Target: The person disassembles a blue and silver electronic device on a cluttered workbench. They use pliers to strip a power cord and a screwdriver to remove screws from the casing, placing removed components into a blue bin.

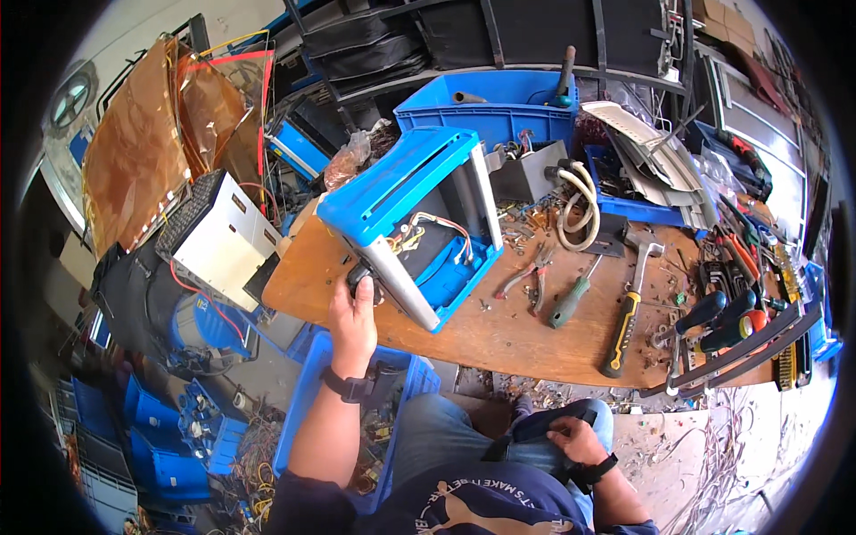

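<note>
A black part (358, 274) at the blue-and-silver frame (392, 183) was pinched by the left hand (354, 325); the right hand (578, 441)'s grip could not be told.

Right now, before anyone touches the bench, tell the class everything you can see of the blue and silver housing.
The housing is an open, boxy frame: blue, plastic-looking end panels, the upper one slotted, joined by silver, metal-looking bars. Loose wires, some yellowish, show inside. It sits on the wooden table, near the front edge, turned at an angle. The left hand is at its left side, thumb on a black piece; its fingers are mostly hidden.
</note>
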Motion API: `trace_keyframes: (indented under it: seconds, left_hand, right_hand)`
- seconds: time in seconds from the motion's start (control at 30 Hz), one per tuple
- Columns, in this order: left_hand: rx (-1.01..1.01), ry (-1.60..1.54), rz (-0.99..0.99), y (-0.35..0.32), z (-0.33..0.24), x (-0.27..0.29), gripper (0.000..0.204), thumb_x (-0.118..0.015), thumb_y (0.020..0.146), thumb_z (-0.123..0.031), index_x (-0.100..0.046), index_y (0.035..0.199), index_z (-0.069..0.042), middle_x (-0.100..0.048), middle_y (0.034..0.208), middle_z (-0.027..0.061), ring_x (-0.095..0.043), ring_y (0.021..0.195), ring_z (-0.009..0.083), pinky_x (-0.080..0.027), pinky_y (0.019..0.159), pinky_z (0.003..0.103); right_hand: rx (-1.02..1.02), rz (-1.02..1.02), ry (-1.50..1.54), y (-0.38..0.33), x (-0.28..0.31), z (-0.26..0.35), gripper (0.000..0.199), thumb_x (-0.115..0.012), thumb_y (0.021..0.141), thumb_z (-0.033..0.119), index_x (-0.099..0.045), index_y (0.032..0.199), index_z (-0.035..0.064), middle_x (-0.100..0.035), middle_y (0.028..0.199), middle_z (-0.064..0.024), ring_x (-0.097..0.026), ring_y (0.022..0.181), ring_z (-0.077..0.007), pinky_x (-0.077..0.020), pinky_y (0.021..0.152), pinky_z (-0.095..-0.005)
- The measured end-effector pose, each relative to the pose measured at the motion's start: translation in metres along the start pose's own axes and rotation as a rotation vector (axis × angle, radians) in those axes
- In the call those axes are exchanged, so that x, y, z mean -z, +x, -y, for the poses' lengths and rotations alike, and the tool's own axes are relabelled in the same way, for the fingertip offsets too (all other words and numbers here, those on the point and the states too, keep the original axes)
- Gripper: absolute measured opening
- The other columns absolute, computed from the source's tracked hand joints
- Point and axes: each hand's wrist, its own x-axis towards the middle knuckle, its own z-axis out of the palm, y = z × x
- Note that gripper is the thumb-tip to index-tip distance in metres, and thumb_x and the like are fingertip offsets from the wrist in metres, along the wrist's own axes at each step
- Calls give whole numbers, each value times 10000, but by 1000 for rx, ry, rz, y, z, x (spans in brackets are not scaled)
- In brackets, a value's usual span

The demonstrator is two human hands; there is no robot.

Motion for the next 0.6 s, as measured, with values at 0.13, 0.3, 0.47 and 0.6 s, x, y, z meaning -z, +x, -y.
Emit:
trace_keyframes:
  seconds: [0.13,0.3,0.47,0.6]
  left_hand:
    - [52,2,-12,-2,-10,-2,383,-531,986,-384,-533,959,-2,-588,761,60,-567,694,141,-475,670,291]
    - [64,-38,6,0,-10,-4,398,-543,979,-391,-542,983,7,-598,793,81,-582,743,170,-472,695,317]
    - [76,81,27,5,-3,8,392,-570,964,-365,-562,1040,19,-628,870,127,-595,824,235,-463,741,361]
    - [-104,231,60,9,-17,8,359,-575,955,-330,-573,1030,21,-626,832,143,-599,765,262,-469,713,382]
  right_hand:
    - [-6,85,207,-2,3,22,311,-704,829,190,-666,1048,-27,-687,974,-201,-672,911,-319,-518,809,-358]
    - [292,209,257,10,16,93,328,-710,829,182,-648,1081,-18,-681,989,-184,-668,891,-316,-520,811,-357]
    - [740,-56,-151,67,43,237,310,-675,828,102,-616,1113,-2,-653,1019,-193,-624,962,-368,-503,857,-406]
    - [1065,-234,-252,156,44,313,397,-639,797,30,-576,1188,18,-577,1190,-191,-520,1167,-362,-428,993,-428]
